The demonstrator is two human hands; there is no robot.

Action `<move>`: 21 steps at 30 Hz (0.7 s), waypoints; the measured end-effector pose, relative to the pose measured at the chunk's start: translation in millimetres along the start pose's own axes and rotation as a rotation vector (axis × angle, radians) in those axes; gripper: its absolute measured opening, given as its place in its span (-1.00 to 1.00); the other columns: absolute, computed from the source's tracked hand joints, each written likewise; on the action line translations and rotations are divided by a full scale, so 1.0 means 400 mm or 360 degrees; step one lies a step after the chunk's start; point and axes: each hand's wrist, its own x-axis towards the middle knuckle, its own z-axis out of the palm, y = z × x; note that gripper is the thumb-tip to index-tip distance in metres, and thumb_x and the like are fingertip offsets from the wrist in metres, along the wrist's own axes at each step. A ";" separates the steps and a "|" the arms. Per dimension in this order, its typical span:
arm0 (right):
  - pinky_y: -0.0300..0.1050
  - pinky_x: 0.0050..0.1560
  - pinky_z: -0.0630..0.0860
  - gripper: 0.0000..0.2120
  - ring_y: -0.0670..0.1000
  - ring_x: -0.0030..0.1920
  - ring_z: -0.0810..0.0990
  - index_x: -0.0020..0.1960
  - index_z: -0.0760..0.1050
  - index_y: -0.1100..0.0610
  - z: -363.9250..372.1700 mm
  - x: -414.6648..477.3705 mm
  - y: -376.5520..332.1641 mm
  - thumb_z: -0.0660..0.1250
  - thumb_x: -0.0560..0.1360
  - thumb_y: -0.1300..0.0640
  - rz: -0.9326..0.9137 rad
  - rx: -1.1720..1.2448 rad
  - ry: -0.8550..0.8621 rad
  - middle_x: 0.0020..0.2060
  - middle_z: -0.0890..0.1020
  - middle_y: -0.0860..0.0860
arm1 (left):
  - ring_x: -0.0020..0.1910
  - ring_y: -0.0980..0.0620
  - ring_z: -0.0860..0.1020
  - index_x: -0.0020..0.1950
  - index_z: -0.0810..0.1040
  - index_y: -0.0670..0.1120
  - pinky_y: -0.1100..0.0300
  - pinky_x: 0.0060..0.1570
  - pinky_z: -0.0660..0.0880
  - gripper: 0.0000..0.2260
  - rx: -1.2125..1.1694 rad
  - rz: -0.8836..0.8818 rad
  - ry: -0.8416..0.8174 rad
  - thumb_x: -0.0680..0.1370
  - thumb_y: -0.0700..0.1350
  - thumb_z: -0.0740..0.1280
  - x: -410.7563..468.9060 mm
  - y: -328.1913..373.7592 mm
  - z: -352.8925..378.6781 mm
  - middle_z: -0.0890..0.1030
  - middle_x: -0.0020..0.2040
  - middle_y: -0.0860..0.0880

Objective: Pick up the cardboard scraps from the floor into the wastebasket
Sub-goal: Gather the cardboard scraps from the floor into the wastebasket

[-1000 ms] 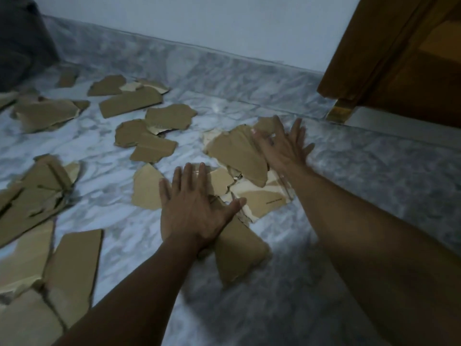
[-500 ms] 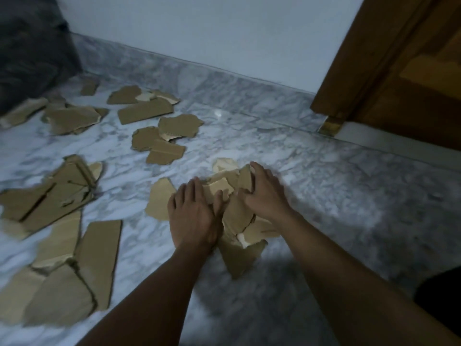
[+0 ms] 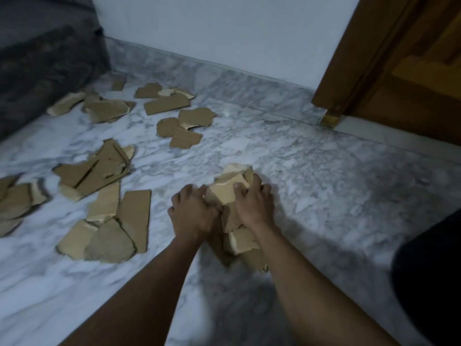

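Cardboard scraps [image 3: 230, 196] bunched, left hand [image 3: 192, 216], right hand [image 3: 253, 208] gripping, marble floor [image 3: 324, 176]

Bare left grip [image 3: 192, 216], bare right grip [image 3: 252, 208], bare forearms [image 3: 149, 283], dark garment [image 3: 429, 283].

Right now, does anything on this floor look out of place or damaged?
Yes: torn cardboard scraps with ragged edges litter the marble floor, mostly leftward. The left hand and right hand grip one gathered bunch.

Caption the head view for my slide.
The left hand and right hand grip a bundle of cardboard scraps on the marble floor; other scraps lie scattered to the left.
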 end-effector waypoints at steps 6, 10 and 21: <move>0.05 0.28 0.46 -0.44 0.16 0.38 0.45 0.62 0.06 -0.12 0.016 -0.099 -0.002 0.15 0.67 0.01 -0.0098 0.0478 -0.0070 0.49 0.38 0.06 | 0.06 -0.18 0.60 0.36 0.46 -0.16 -0.01 -0.08 0.61 -0.57 -0.1262 -0.0553 -0.0386 0.48 -0.18 0.30 -0.016 0.056 -0.049 0.59 0.20 -0.18; -0.05 0.32 0.40 -0.39 0.07 0.48 0.36 0.63 0.00 -0.16 -0.030 -0.163 0.019 0.18 0.67 -0.02 -0.0085 0.0684 -0.0002 0.56 0.28 -0.04 | -0.04 -0.10 0.64 0.38 0.34 -0.04 0.11 -0.32 0.57 -0.51 -0.1568 -0.0438 -0.0558 0.51 -0.30 0.40 -0.091 0.052 -0.079 0.61 0.10 -0.10; -0.08 0.27 0.34 -0.39 0.11 0.48 0.36 0.64 -0.11 -0.14 -0.534 -0.268 -0.039 0.11 0.69 -0.10 -0.0312 0.0532 0.0488 0.56 0.30 0.02 | 0.12 -0.08 0.61 0.62 0.10 0.12 -0.01 0.03 0.62 -0.25 -0.1753 0.0382 -0.0577 0.57 -0.37 0.31 -0.172 0.452 -0.300 0.58 0.28 -0.06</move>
